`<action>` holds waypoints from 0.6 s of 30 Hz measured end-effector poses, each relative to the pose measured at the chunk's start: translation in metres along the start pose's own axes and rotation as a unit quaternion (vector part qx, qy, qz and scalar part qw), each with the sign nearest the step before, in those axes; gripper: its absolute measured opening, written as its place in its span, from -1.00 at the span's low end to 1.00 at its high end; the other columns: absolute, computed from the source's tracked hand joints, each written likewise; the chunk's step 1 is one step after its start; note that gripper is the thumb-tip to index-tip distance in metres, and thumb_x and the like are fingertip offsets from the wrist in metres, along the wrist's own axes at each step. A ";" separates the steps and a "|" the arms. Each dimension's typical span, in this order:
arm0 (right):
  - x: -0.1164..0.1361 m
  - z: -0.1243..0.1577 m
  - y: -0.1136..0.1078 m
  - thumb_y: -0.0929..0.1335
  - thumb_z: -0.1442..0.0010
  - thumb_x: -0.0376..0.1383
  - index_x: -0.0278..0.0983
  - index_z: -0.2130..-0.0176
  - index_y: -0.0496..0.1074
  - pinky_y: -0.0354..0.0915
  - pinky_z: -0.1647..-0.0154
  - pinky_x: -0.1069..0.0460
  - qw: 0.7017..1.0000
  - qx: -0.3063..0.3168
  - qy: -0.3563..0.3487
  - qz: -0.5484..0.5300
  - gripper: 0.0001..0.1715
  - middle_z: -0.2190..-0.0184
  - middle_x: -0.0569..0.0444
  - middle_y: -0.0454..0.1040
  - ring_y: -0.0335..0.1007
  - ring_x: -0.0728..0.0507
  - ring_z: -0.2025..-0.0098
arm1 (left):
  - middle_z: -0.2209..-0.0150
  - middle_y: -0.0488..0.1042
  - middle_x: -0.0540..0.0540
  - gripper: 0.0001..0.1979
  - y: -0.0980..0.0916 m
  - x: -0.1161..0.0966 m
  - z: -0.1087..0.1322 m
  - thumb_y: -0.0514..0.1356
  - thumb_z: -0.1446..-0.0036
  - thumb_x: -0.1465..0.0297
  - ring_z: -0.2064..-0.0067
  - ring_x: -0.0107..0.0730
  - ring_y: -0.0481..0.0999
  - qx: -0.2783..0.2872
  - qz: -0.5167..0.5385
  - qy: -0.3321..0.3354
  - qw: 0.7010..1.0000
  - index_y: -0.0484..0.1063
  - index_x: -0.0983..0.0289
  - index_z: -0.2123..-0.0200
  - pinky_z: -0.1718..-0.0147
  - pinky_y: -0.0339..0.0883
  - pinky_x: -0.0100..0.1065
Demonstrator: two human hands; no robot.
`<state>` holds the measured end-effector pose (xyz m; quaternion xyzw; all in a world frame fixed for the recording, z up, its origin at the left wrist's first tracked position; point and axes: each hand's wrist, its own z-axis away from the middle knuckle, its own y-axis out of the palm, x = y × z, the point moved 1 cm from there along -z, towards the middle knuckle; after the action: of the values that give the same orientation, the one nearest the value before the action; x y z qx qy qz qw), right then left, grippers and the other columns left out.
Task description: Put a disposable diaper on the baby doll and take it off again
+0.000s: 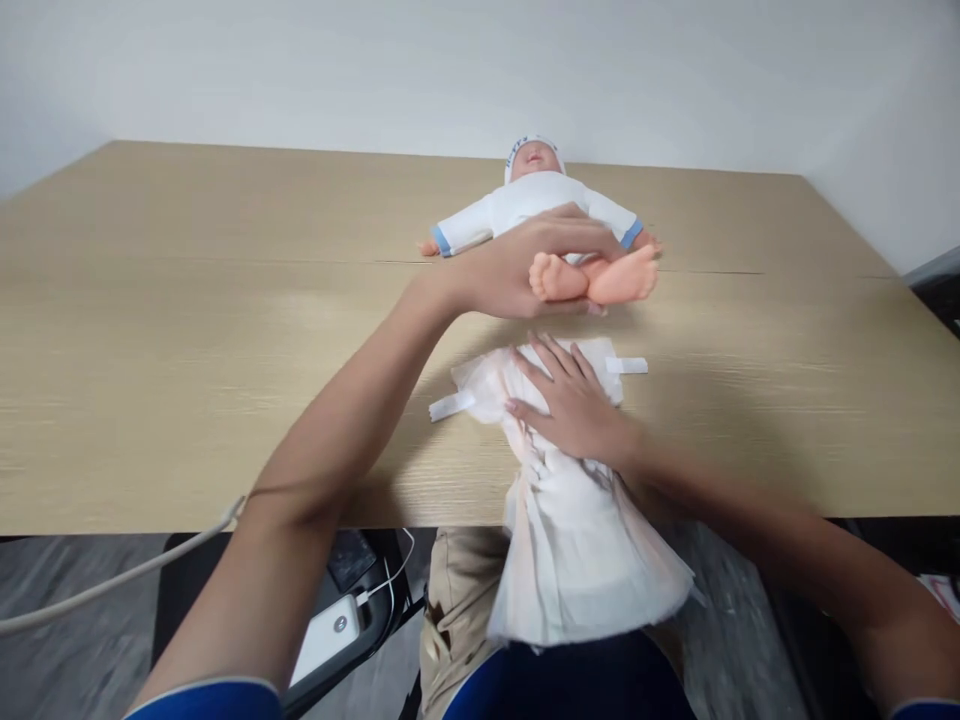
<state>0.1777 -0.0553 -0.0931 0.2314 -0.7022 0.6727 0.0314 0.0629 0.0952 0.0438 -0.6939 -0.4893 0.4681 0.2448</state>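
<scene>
A baby doll [540,195] in a white top with blue cuffs and a printed cap lies on its back on the table, head toward the wall. My left hand [525,262] is closed around the doll's legs, and its bare feet [626,278] stick out toward me past my fingers. Nearer to me, an unfolded white diaper [577,540] lies partly on the table, its front half hanging over the edge above my lap. My right hand [570,400] rests flat on the diaper's back part, fingers spread. One fastening tab [451,405] sticks out left, another [628,366] right.
The wooden table [187,350] reaches back to a pale wall [337,70]. A grey cable [127,580] runs up to the table's front edge at left. Below it, a white power bank [326,635] with a cord lies on a black chair or bag.
</scene>
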 end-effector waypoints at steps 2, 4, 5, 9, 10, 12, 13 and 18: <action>-0.007 -0.017 0.001 0.25 -0.59 0.14 -0.21 -0.61 0.15 -0.19 -0.69 -0.44 1.000 -0.008 0.006 0.009 -0.14 -0.67 -0.20 0.01 -0.13 -0.37 -0.70 | 0.05 0.61 0.11 -0.69 -0.011 0.001 0.000 0.40 -0.36 0.15 0.00 -0.05 0.57 -0.011 0.003 -0.003 1.000 0.58 0.18 -0.04 -0.10 0.44 0.00; -0.013 -0.032 0.002 0.25 -0.59 0.14 -0.23 -0.61 0.17 -0.17 -0.69 -0.44 1.000 -0.012 0.009 0.016 -0.14 -0.65 -0.21 0.07 -0.09 -0.39 -0.69 | 0.02 0.60 0.12 -0.62 -0.020 0.003 0.000 0.38 -0.38 0.08 -0.01 -0.06 0.58 -0.018 0.012 0.000 1.000 0.57 0.17 -0.10 -0.12 0.46 0.03; -0.017 -0.040 0.002 0.24 -0.59 0.13 -0.25 -0.60 0.17 -0.16 -0.68 -0.45 1.000 -0.013 0.007 0.019 -0.15 -0.63 -0.22 0.10 -0.07 -0.40 -0.68 | 0.01 0.61 0.13 -0.61 -0.024 0.004 0.000 0.38 -0.38 0.07 -0.03 -0.06 0.59 -0.024 0.019 0.002 1.000 0.57 0.18 -0.10 -0.13 0.47 0.03; -0.033 -0.071 0.003 0.23 -0.59 0.12 -0.27 -0.58 0.20 -0.12 -0.65 -0.50 0.999 -0.022 0.000 0.025 -0.16 -0.62 -0.24 0.13 -0.05 -0.49 -0.66 | 0.03 0.63 0.16 -0.63 -0.034 0.008 0.000 0.43 -0.32 0.09 -0.04 -0.09 0.60 -0.042 0.042 -0.004 0.998 0.59 0.21 -0.02 -0.14 0.50 -0.03; -0.037 -0.080 0.003 0.24 -0.58 0.13 -0.28 -0.58 0.21 -0.12 -0.64 -0.52 0.999 -0.025 0.004 0.026 -0.15 -0.62 -0.24 0.13 -0.06 -0.52 -0.65 | 0.05 0.63 0.16 -0.63 -0.036 0.008 0.001 0.43 -0.32 0.09 -0.05 -0.10 0.60 -0.044 0.044 -0.003 0.998 0.59 0.21 -0.01 -0.14 0.50 -0.04; -0.046 -0.098 0.002 0.25 -0.57 0.13 -0.28 -0.57 0.21 -0.16 -0.64 -0.54 0.999 -0.033 0.018 0.025 -0.15 -0.62 -0.23 0.12 -0.10 -0.56 -0.66 | 0.04 0.63 0.14 -0.64 -0.039 0.008 0.002 0.41 -0.34 0.09 -0.07 -0.10 0.61 -0.043 0.046 -0.001 0.998 0.58 0.21 -0.01 -0.16 0.50 -0.04; -0.050 -0.107 0.001 0.25 -0.57 0.13 -0.27 -0.57 0.21 -0.18 -0.64 -0.55 0.999 -0.036 0.023 0.024 -0.15 -0.62 -0.23 0.13 -0.11 -0.57 -0.66 | 0.03 0.62 0.13 -0.65 -0.040 0.007 0.004 0.39 -0.34 0.08 -0.09 -0.08 0.62 -0.042 0.046 -0.001 0.998 0.58 0.20 -0.01 -0.17 0.50 -0.03; -0.064 -0.150 -0.005 0.29 -0.59 0.05 -0.31 -0.46 0.34 0.05 -0.57 -0.52 0.997 -0.076 0.002 -0.011 -0.29 -0.48 -0.25 0.36 0.17 -0.56 -0.54 | -0.05 0.61 0.08 -0.70 -0.047 0.006 0.009 0.39 -0.38 0.19 -0.16 -0.07 0.62 -0.042 0.053 0.001 0.998 0.55 0.19 -0.06 -0.24 0.44 -0.06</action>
<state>0.1965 0.1071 -0.0970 0.2347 -0.7485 0.6175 0.0578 0.0342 0.1179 0.0746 -0.7289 -0.4708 0.4590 0.1907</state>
